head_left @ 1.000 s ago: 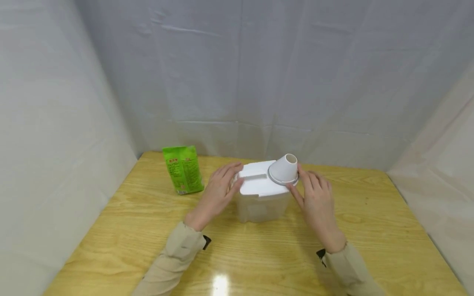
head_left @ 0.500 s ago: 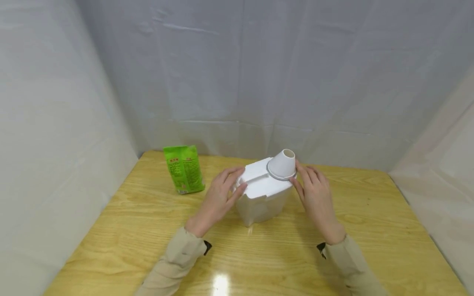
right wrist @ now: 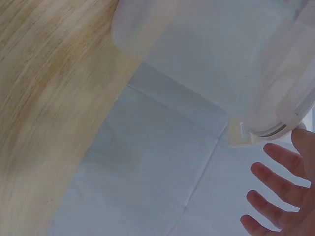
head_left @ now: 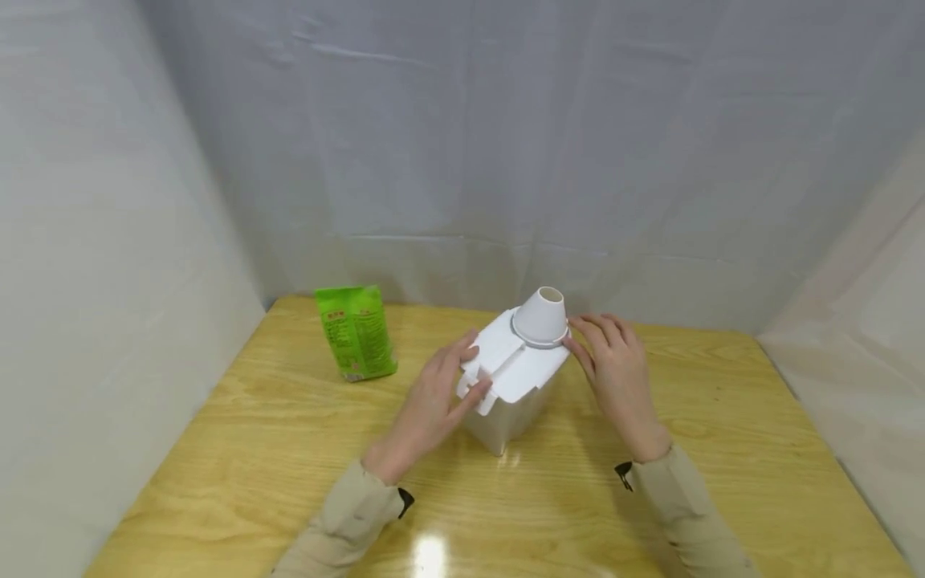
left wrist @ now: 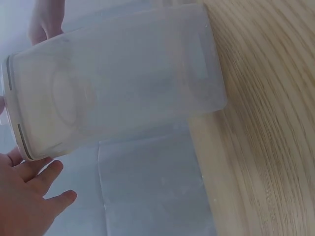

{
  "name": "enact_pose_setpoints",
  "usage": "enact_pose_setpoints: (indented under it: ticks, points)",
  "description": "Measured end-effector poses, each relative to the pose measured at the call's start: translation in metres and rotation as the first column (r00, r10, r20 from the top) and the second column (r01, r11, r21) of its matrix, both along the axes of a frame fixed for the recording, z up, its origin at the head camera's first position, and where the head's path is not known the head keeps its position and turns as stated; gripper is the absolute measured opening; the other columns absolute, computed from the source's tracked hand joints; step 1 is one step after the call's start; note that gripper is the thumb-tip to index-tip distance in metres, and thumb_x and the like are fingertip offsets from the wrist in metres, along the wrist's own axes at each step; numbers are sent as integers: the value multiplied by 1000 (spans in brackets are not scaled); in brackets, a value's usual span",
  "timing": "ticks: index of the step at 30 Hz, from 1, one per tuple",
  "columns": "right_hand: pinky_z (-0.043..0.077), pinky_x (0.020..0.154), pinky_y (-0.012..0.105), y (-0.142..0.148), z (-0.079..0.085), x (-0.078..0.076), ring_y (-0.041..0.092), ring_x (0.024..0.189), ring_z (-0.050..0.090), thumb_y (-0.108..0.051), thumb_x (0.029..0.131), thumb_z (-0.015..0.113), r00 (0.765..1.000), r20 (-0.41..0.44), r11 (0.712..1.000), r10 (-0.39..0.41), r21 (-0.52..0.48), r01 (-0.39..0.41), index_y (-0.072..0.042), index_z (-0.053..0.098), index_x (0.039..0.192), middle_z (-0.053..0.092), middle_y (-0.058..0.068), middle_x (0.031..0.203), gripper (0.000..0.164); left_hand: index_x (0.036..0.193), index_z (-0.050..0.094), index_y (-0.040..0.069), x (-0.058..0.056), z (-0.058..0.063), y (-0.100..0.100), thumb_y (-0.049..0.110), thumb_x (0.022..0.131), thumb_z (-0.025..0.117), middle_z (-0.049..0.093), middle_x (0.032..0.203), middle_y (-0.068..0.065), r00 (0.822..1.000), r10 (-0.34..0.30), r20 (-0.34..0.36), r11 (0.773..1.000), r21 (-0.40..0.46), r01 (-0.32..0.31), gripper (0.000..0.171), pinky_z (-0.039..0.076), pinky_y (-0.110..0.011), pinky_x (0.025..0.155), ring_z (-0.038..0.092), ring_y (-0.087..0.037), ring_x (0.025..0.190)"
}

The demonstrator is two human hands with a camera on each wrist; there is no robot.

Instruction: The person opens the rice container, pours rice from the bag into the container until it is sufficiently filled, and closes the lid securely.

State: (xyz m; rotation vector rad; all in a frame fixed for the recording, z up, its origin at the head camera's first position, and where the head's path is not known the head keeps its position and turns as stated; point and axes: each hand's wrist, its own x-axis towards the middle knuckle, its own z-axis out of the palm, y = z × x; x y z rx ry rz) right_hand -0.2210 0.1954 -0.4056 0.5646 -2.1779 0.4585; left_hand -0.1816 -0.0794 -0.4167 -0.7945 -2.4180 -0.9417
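A clear plastic storage container [head_left: 506,421] stands on the table, one corner facing me. Its white lid [head_left: 525,377] carries a slot-like handle recess and, at the far end, a white cone-shaped cup [head_left: 540,321] with its narrow opening up. My left hand [head_left: 432,393] grips the lid's near left end, thumb on one side and fingers on the other. With thumb and index finger, my right hand [head_left: 617,373] holds the lid's edge beside the cup's base. In the right wrist view the other fingers [right wrist: 275,184] are spread apart. Through the wall no contents show.
To the left, a green printed bag [head_left: 357,333] stands upright near the back of the wooden table [head_left: 275,449]. Pale grey sheeting [head_left: 462,144] hangs behind the table and along both sides.
Between both hands the container has turned counter-clockwise: its left end has swung toward me and the cup end back and left. The green bag has stayed put.
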Motion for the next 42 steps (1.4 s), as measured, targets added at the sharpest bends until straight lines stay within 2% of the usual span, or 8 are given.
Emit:
enact_pose_setpoints:
  ticks: [6, 9, 13, 17, 22, 27, 34, 42]
  points:
    - [50, 89, 60, -1, 2, 12, 47, 108, 60, -22, 85, 81, 999, -31, 1000, -17, 5, 17, 1, 72, 116, 70, 23, 112, 40, 144, 42, -4, 6, -1, 7, 58, 105, 35, 48, 152, -16, 1000, -4, -16, 1000, -9, 4, 74, 38, -52, 115, 53, -34, 132]
    - [53, 84, 60, -3, 5, 24, 47, 102, 62, -37, 95, 70, 998, -56, 999, -29, 21, 31, 3, 72, 115, 71, 23, 109, 45, 145, 43, -2, 6, -2, 8, 60, 105, 29, 45, 154, -16, 1000, -8, -29, 1000, -7, 8, 75, 34, -56, 117, 48, -34, 138]
    - [54, 83, 61, -10, 7, 44, 47, 101, 64, -57, 103, 46, 996, -65, 996, -57, 68, 61, 5, 70, 118, 71, 25, 109, 68, 151, 41, 2, 0, -3, 5, 55, 108, 23, 43, 156, -15, 999, -27, -46, 999, 22, 28, 70, 32, -55, 118, 44, -33, 141]
    - [54, 82, 60, -18, 6, 59, 46, 104, 64, -61, 104, 37, 994, -66, 988, -83, 126, 91, 5, 69, 120, 71, 24, 112, 76, 153, 43, 7, -9, -1, 1, 46, 111, 25, 45, 156, -11, 999, -29, -30, 1000, 11, 29, 59, 28, -56, 119, 40, -32, 145]
    - [54, 86, 58, -26, 3, 63, 44, 108, 63, -63, 104, 31, 995, -40, 985, -89, 145, 94, 4, 71, 117, 71, 22, 114, 79, 152, 46, 11, -13, -1, -1, 45, 111, 27, 47, 155, -8, 1000, -24, 2, 999, -24, 24, 56, 26, -58, 120, 38, -33, 146]
    - [50, 92, 60, -28, 3, 63, 45, 113, 61, -61, 104, 37, 996, 15, 990, -86, 116, 83, 5, 71, 119, 70, 22, 118, 75, 148, 49, 6, -9, -1, 0, 48, 110, 28, 48, 154, -11, 1000, -19, -16, 1000, -19, 18, 60, 26, -55, 121, 41, -36, 143]
    - [50, 92, 60, -26, 8, 59, 44, 113, 62, -34, 90, 75, 995, 54, 992, -80, 102, 74, 2, 73, 116, 72, 18, 116, 45, 142, 48, -4, -1, 1, 8, 55, 108, 25, 43, 155, -19, 998, -33, -48, 999, -23, 32, 72, 27, -53, 121, 40, -37, 143]
    - [50, 91, 60, -22, 11, 54, 45, 113, 62, -28, 89, 75, 996, 50, 991, -78, 116, 71, 1, 73, 114, 72, 18, 116, 39, 146, 46, 0, 6, -4, 11, 52, 110, 22, 39, 159, -14, 999, -34, -20, 999, -3, 34, 69, 30, -59, 118, 40, -33, 144]
